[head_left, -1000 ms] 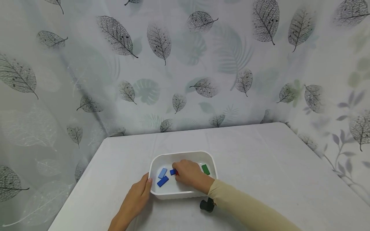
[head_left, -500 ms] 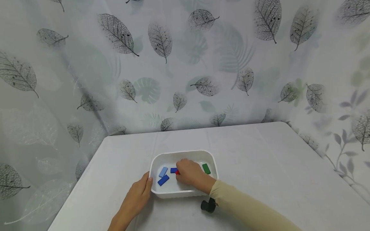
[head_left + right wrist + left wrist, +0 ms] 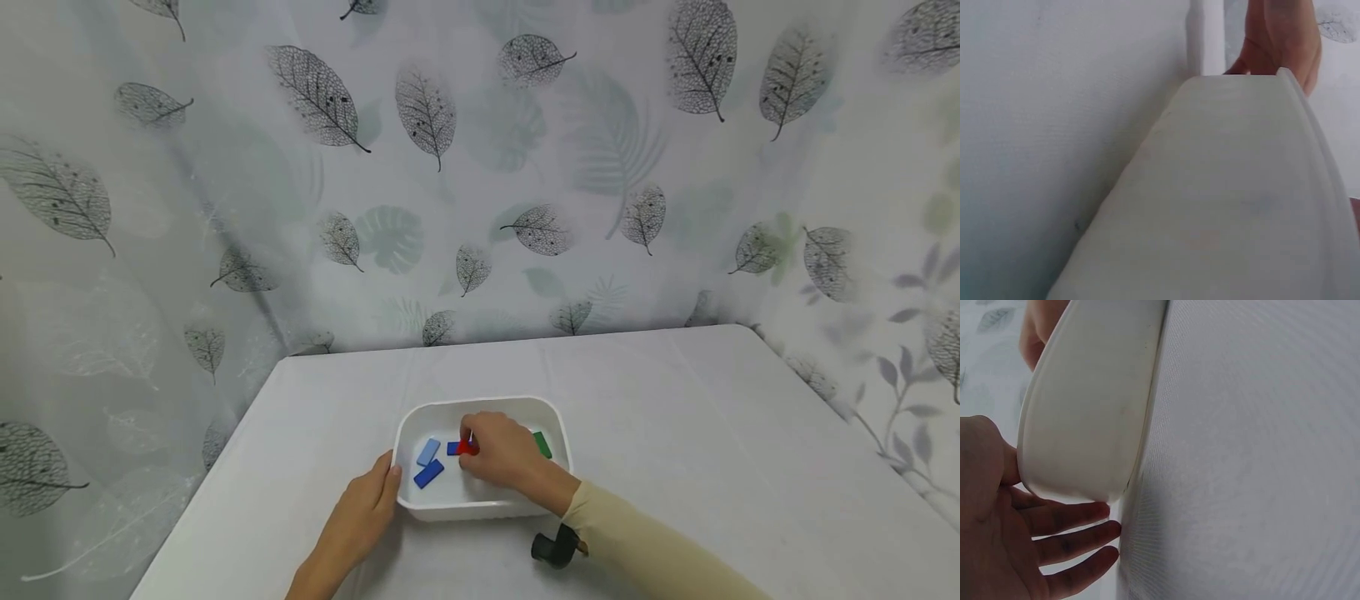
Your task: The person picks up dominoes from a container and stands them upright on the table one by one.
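A white plastic tray (image 3: 480, 511) sits on the table. My left hand (image 3: 358, 515) grips its left end, thumb at the rim; in the left wrist view several fingers (image 3: 1075, 544) extend along the outside of the tray wall (image 3: 1088, 406). Over the tray's middle, my right hand (image 3: 502, 450) pinches a small red piece (image 3: 467, 447) between thumb and finger. Just left of it, a blue block (image 3: 453, 448) lies partly hidden. A light blue block (image 3: 428, 452) and a dark blue block (image 3: 429, 473) lie farther left. The hand partly covers a green block (image 3: 542, 445).
A black wrist camera (image 3: 555, 547) hangs below the right sleeve (image 3: 645, 533), in front of the tray. White cloth covers the table (image 3: 660, 408). Behind it hangs a leaf-patterned curtain (image 3: 480, 183). The tray's outer wall (image 3: 1210, 187) fills much of the right wrist view.
The red piece shows more clearly now between my right fingers, which have opened out from a tighter curl. My left hand stays at the tray's end. The head view has shifted slightly.
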Action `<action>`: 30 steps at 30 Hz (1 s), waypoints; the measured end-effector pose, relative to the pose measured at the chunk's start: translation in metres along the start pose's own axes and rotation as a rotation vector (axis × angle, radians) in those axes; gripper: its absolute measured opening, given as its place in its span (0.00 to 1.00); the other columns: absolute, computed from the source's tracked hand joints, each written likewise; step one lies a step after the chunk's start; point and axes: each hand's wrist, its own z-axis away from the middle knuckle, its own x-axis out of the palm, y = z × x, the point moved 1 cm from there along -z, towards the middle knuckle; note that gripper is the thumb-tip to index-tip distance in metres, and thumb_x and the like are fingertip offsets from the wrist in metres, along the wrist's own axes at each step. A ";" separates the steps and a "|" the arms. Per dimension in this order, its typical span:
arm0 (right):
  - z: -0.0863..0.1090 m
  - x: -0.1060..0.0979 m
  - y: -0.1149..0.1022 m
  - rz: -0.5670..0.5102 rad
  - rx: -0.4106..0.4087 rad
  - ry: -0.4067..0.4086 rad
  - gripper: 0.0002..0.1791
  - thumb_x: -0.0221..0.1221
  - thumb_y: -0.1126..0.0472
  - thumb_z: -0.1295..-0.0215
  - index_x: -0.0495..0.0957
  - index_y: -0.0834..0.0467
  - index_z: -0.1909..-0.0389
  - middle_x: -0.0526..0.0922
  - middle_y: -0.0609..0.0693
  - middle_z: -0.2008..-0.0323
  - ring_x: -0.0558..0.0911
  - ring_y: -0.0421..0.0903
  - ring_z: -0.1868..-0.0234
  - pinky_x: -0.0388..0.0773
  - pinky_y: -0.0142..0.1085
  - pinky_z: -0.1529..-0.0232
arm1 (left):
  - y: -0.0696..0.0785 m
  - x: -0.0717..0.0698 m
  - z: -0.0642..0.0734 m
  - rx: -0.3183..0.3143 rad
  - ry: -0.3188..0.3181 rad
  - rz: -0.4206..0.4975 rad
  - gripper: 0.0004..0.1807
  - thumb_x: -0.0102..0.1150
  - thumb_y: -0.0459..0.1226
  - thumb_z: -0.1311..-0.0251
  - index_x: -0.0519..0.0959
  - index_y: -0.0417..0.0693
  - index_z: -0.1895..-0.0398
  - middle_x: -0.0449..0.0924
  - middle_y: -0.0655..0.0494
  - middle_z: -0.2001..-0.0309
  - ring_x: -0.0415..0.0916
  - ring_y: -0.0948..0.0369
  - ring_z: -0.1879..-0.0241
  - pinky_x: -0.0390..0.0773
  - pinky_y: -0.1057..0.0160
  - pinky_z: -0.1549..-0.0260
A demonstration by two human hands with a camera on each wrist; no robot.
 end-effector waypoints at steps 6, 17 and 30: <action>0.006 -0.013 0.003 -0.082 -0.040 0.059 0.10 0.72 0.59 0.40 0.82 0.54 0.61 0.78 0.41 0.72 0.76 0.39 0.72 0.77 0.30 0.73 | 0.000 -0.001 0.002 0.000 0.001 0.004 0.24 0.44 0.41 0.17 0.69 0.35 0.27 0.78 0.37 0.37 0.75 0.40 0.36 0.73 0.38 0.40; 0.020 -0.037 0.015 -0.221 -0.083 0.186 0.10 0.71 0.64 0.40 0.81 0.57 0.60 0.83 0.44 0.68 0.81 0.43 0.66 0.81 0.31 0.65 | 0.002 0.000 0.000 0.009 0.004 -0.001 0.24 0.44 0.41 0.17 0.69 0.35 0.27 0.78 0.37 0.36 0.75 0.40 0.36 0.74 0.39 0.40; 0.040 -0.062 0.032 -0.303 -0.107 0.330 0.10 0.71 0.68 0.38 0.82 0.56 0.60 0.82 0.41 0.68 0.82 0.41 0.65 0.83 0.33 0.65 | 0.003 0.002 0.000 -0.030 -0.008 -0.015 0.25 0.43 0.41 0.17 0.67 0.34 0.26 0.77 0.36 0.36 0.74 0.40 0.35 0.73 0.38 0.39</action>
